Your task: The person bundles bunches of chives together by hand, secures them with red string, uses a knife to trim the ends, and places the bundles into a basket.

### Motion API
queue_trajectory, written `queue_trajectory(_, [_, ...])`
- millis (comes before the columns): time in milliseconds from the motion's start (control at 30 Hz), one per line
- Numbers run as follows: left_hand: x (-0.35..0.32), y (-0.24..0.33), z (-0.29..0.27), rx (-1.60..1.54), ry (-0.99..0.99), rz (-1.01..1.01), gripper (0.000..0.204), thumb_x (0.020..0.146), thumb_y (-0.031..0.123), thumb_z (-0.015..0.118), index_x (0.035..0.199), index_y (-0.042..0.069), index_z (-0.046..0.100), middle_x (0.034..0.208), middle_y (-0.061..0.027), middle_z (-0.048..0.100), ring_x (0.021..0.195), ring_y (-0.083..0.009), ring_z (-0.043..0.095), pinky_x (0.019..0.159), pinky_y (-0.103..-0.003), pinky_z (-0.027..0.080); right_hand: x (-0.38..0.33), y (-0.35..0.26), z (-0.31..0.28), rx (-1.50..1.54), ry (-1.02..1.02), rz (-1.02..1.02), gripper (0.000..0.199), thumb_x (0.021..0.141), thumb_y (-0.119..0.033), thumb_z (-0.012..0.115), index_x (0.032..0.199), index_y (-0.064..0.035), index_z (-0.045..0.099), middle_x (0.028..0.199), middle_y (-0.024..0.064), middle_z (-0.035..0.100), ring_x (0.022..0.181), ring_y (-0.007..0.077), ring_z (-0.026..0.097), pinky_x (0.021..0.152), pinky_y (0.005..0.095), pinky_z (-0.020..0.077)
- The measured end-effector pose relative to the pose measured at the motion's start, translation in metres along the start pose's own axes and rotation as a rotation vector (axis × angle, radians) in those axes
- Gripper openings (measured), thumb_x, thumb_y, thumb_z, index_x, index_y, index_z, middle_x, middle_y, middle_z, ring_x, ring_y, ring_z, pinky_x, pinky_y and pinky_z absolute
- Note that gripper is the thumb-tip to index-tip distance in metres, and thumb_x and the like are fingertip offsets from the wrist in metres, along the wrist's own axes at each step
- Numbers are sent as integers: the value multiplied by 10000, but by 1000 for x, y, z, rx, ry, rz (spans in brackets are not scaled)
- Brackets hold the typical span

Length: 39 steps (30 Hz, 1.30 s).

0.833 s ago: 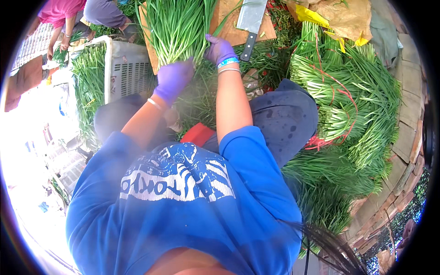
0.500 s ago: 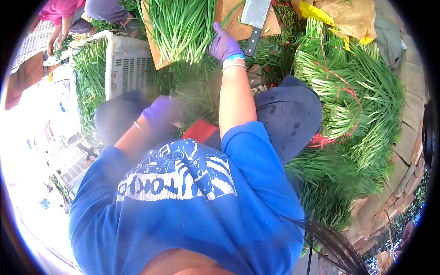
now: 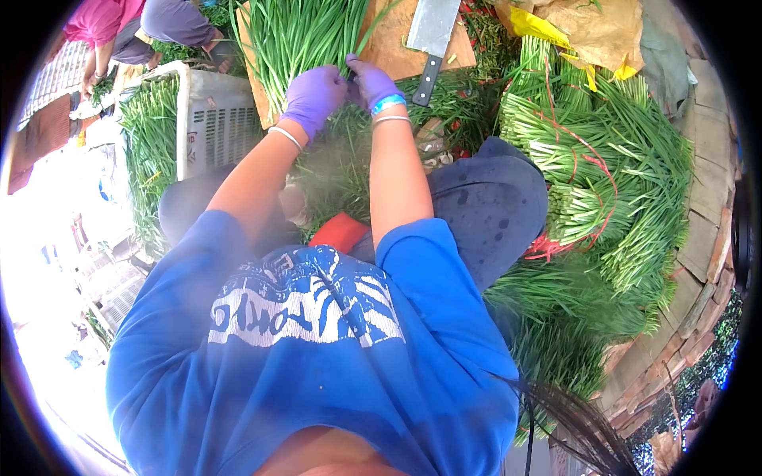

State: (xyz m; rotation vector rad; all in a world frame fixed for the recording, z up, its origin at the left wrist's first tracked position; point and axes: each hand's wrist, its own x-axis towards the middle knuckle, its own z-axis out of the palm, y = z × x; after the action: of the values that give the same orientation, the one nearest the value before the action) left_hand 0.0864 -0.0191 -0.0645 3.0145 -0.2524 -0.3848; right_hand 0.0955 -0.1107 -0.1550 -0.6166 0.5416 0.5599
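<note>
By the near ends of the green stalks (image 3: 305, 36), left hand (image 3: 313, 97) curled close beside right hand (image 3: 372, 83), likewise curled; cannot tell about any grip. Beneath the stalks, wooden board (image 3: 384, 49); to the right, knife (image 3: 432, 25), then heaped greens (image 3: 587, 210); to the left, white crate (image 3: 208, 119).

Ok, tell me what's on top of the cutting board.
On the wooden cutting board lie a bunch of chives and a cleaver, its black handle jutting past the edge. The wood beneath the bunch is covered; the board's far end is out of frame.
</note>
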Motion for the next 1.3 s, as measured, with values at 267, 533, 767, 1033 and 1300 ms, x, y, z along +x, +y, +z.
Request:
queue_trajectory(267, [-71,-48,23,-206,-235,798,169,766,258,538,781,112,621,665,-108,574,594,-282,568,536,-362,454,10,4,3,-533,142,-137,389,784,-329,562,872,50,577,640,145,550,569,230,552,534,359,439])
queue_trajectory(533, [-91,-22,-10,258,-229,331,289,807,358,499,1014,174,582,678,-100,596,598,-263,596,514,-406,462,55,19,-34,-503,-6,-229,308,833,-250,511,1015,-3,542,864,140,571,730,231,553,666,343,468])
queue_trajectory(767, [-45,-1,7,370,-93,195,339,832,289,466,1166,228,473,645,-80,600,572,-263,602,489,-389,466,80,30,-44,-642,97,-262,443,804,-370,514,975,35,573,901,215,598,842,321,575,755,366,424])
queue_trajectory(1033, [-46,-27,16,456,149,303,222,836,259,460,694,135,576,533,-40,568,445,-200,579,369,-336,434,11,0,7,-477,204,-212,309,769,-211,594,903,63,546,764,177,596,601,267,586,509,369,469])
queue_trajectory(1300, [-58,-41,22,427,10,185,184,838,252,465,762,108,552,640,-61,596,523,-226,594,425,-337,459,17,3,-5,-303,103,-139,304,800,-197,563,966,53,511,860,163,574,699,255,594,579,363,515])
